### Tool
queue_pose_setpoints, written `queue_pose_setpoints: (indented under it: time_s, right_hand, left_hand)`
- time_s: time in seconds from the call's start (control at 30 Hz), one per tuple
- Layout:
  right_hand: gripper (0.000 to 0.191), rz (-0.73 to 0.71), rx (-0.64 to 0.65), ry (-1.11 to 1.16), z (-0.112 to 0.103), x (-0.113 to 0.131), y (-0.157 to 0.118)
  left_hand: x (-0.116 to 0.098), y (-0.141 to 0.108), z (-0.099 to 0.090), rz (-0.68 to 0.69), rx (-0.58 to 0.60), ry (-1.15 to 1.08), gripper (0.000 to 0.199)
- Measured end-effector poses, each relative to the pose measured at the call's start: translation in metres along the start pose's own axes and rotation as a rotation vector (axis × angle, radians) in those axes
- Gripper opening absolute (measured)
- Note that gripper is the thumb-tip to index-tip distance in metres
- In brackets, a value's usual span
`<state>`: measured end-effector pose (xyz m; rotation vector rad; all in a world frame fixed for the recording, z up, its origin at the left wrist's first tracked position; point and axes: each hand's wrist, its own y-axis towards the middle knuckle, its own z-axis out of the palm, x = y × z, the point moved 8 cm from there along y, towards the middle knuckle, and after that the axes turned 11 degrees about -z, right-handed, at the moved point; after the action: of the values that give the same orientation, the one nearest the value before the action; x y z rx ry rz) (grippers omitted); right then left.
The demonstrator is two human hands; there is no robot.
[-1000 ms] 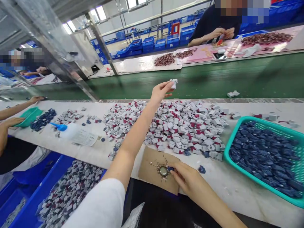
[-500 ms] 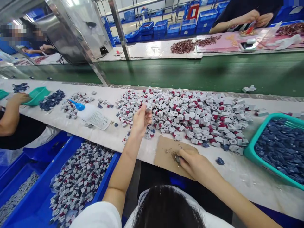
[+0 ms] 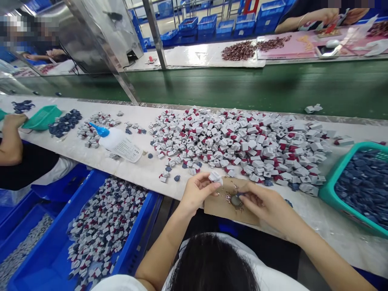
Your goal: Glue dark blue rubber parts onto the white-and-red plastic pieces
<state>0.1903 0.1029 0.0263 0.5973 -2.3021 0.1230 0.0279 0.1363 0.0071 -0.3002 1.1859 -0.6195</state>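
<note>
Pinched between thumb and fingers of my left hand (image 3: pixel 198 190) is a light grey plastic piece (image 3: pixel 215 178), held above the left part of a brown cardboard sheet (image 3: pixel 215 207). My right hand (image 3: pixel 260 198) is over the right part of the cardboard, its fingertips closed on a small dark blue piece (image 3: pixel 240 195), partly hidden. Just under those fingertips lies a dark round disc (image 3: pixel 235 200) with small shiny metal bits around it. Beyond both hands spreads a large pile of light grey and dark red plastic pieces (image 3: pixel 236 141).
A teal basket (image 3: pixel 329 188) of dark blue pieces stands right. A white bottle with blue nozzle (image 3: pixel 121 144) lies left. A blue bin (image 3: pixel 121 258) of pieces sits below the table edge. A green conveyor belt (image 3: pixel 212 89) runs behind. Co-workers' arms show left and across.
My left hand has come back from the pile to the cardboard with the grey piece. My right hand has shifted slightly, leaving more of the disc in sight. The view has shifted slightly.
</note>
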Motion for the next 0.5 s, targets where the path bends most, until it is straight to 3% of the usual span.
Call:
queue_pose_setpoints:
  time_s: [0.17, 0.23, 0.5]
  right_hand:
    - [0.023, 0.137, -0.369, 0.412, -0.034, 0.009, -0.006]
    - [0.023, 0.138, -0.451, 0.479, -0.040, 0.017, -0.006]
    - [0.015, -0.011, -0.496, 0.335, -0.052, 0.044, -0.004]
  left_hand:
    - [0.002, -0.009, 0.021, -0.033, 0.082, -0.049, 0.033]
    - [0.001, -0.012, 0.027, -0.035, 0.107, -0.072, 0.032]
    - [0.001, -0.020, 0.042, -0.024, 0.155, -0.137, 0.030]
